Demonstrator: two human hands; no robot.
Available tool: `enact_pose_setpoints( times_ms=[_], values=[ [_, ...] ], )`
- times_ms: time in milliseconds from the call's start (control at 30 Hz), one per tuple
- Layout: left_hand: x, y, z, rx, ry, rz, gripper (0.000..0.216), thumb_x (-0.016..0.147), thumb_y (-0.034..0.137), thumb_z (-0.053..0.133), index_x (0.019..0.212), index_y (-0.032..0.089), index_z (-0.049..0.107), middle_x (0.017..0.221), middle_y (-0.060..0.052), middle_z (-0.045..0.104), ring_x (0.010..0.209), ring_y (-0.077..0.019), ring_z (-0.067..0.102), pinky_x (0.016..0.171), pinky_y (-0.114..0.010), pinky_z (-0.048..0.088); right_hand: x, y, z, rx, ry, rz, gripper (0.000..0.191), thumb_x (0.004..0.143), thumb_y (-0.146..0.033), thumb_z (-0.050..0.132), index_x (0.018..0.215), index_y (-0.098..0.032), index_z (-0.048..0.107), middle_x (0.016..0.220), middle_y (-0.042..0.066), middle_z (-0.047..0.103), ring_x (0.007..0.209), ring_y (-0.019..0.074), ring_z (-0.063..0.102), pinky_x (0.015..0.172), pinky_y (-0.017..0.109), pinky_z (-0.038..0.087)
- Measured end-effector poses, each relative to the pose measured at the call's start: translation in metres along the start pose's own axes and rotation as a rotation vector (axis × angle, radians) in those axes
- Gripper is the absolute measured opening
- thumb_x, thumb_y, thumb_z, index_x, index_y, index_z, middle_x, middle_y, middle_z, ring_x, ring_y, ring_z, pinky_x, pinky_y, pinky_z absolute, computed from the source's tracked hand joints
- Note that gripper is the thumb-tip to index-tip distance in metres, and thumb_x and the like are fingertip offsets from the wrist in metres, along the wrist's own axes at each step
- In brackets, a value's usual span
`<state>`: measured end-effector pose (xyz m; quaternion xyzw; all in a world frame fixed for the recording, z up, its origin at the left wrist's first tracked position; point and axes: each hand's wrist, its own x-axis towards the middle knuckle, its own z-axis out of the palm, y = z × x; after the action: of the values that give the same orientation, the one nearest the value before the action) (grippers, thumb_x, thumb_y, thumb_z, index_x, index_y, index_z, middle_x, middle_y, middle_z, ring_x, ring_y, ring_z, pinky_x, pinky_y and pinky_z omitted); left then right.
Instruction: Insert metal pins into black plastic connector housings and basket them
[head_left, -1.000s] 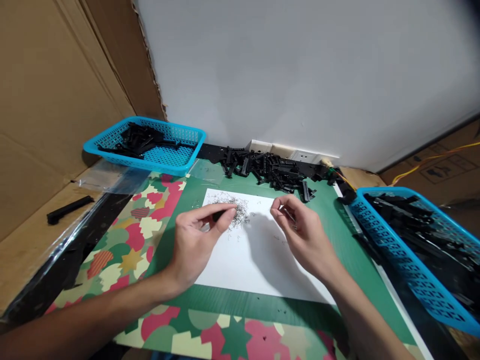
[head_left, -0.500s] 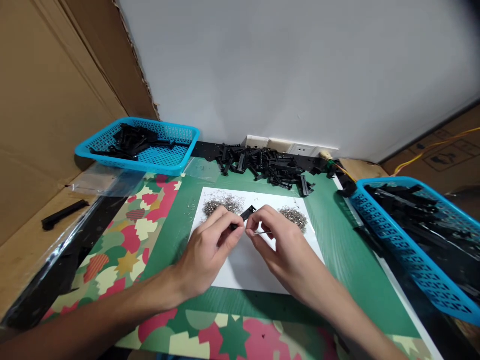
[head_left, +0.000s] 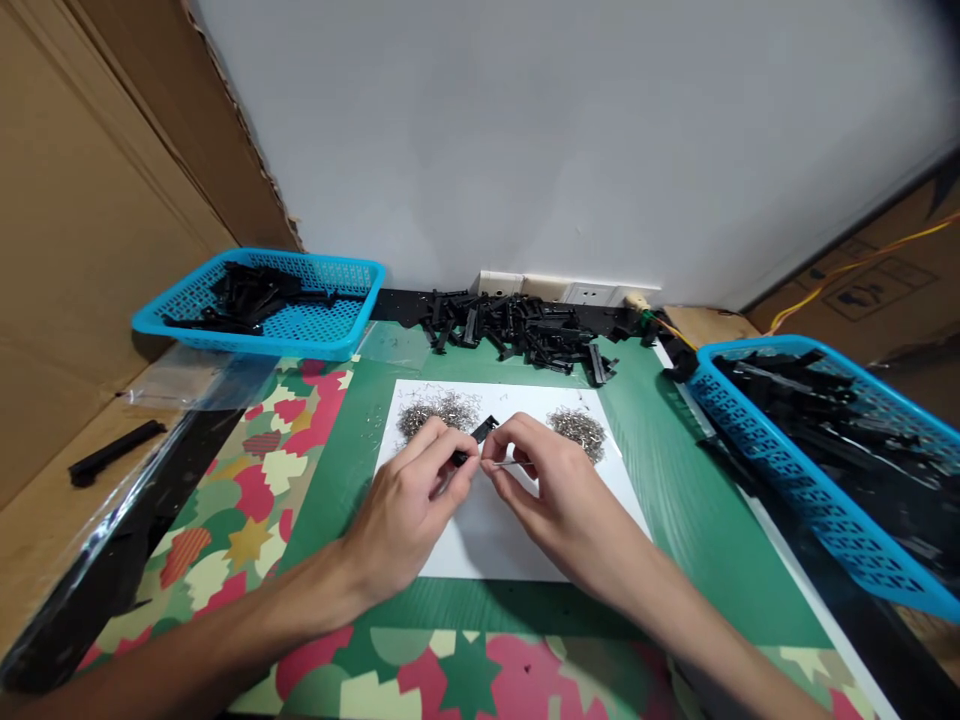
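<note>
My left hand [head_left: 420, 490] is closed on a narrow black plastic part [head_left: 486, 428], whose far end sticks out past the fingers toward the back. Close by on the right, my right hand [head_left: 544, 475] pinches a thin metal rod-like piece [head_left: 516, 462], its tip near the left fingertips. The fingers hide where the two meet. Beneath both hands lies a white sheet [head_left: 499, 540]. On it, a pile of small wire pieces [head_left: 442, 412] sits behind my left hand, and a pile of small metal springs or wire bits [head_left: 579, 434] lies behind my right.
Black plastic parts [head_left: 517, 330] are heaped at the back by the wall sockets [head_left: 585, 292]. Blue baskets of black parts stand at left [head_left: 315, 345] and right [head_left: 810, 480]. A single black part [head_left: 116, 452] rests on cardboard at far left. Yellow cables [head_left: 840, 270] hang at right.
The view has shifted slightly, so the surroundings sit a little further left. Both hands stay close together with the same grips; the fingertips have barely moved.
</note>
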<state>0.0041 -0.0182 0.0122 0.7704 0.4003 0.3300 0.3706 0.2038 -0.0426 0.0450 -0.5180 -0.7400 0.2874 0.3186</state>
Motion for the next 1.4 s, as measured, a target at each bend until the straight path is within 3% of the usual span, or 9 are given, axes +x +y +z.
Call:
enact_pose_setpoints(
  times_ms=[467, 633, 767, 1000, 1200, 1400],
  values=[
    [0.003, 0.002, -0.002, -0.17, 0.04, -0.073, 0.026, 0.11, 0.041, 0.052, 0.1, 0.02, 0.063, 0.093, -0.001, 0.055, 0.079, -0.0151, 0.052, 0.068, -0.028, 0.041, 0.006, -0.001, 0.007, 0.274, 0.177, 0.075, 0.012, 0.095, -0.023, 0.069, 0.088, -0.021, 0.078, 0.085, 0.003, 0.074, 0.068, 0.0148, 0.056, 0.061, 0.028, 0.043],
    [0.001, 0.0, -0.002, -0.278, 0.047, -0.088, 0.028, 0.11, 0.044, 0.048, 0.117, 0.022, 0.065, 0.096, -0.003, 0.058, 0.078, -0.0157, 0.057, 0.07, -0.029, 0.046, 0.003, -0.003, 0.005, 0.199, 0.335, -0.04, 0.01, 0.094, -0.022, 0.072, 0.088, -0.023, 0.08, 0.081, 0.003, 0.074, 0.067, 0.0164, 0.059, 0.061, 0.03, 0.047],
    [0.001, -0.005, 0.0, -0.45, 0.05, -0.134, 0.032, 0.111, 0.048, 0.045, 0.123, 0.023, 0.062, 0.094, -0.003, 0.059, 0.072, -0.0142, 0.056, 0.06, -0.027, 0.042, -0.002, -0.004, 0.007, 0.081, 0.429, -0.16, 0.011, 0.094, -0.018, 0.071, 0.092, -0.025, 0.08, 0.087, 0.004, 0.077, 0.075, 0.0196, 0.068, 0.065, 0.033, 0.053],
    [-0.004, -0.006, 0.003, -0.45, 0.054, -0.092, 0.022, 0.109, 0.04, 0.054, 0.126, 0.026, 0.05, 0.101, -0.002, 0.057, 0.083, -0.0139, 0.057, 0.07, -0.026, 0.046, -0.003, -0.005, 0.009, 0.076, 0.405, -0.217, 0.011, 0.095, -0.016, 0.071, 0.093, -0.024, 0.079, 0.088, 0.003, 0.077, 0.08, 0.02, 0.072, 0.078, 0.036, 0.059],
    [-0.006, -0.003, 0.003, -0.526, 0.013, -0.055, 0.019, 0.111, 0.036, 0.052, 0.127, 0.028, 0.048, 0.111, -0.003, 0.052, 0.094, -0.0144, 0.055, 0.076, -0.027, 0.046, -0.003, -0.002, 0.009, 0.106, 0.34, -0.239, 0.013, 0.097, -0.014, 0.068, 0.099, -0.022, 0.079, 0.091, 0.005, 0.075, 0.083, 0.0189, 0.071, 0.077, 0.034, 0.059],
    [-0.008, -0.001, 0.004, -0.603, 0.019, -0.027, 0.015, 0.111, 0.034, 0.052, 0.124, 0.027, 0.049, 0.119, -0.004, 0.05, 0.091, -0.0142, 0.053, 0.078, -0.028, 0.047, -0.001, 0.0, 0.01, 0.146, 0.303, -0.284, 0.017, 0.097, -0.011, 0.068, 0.103, -0.022, 0.079, 0.094, 0.005, 0.075, 0.083, 0.0174, 0.071, 0.072, 0.03, 0.058]
  ],
)
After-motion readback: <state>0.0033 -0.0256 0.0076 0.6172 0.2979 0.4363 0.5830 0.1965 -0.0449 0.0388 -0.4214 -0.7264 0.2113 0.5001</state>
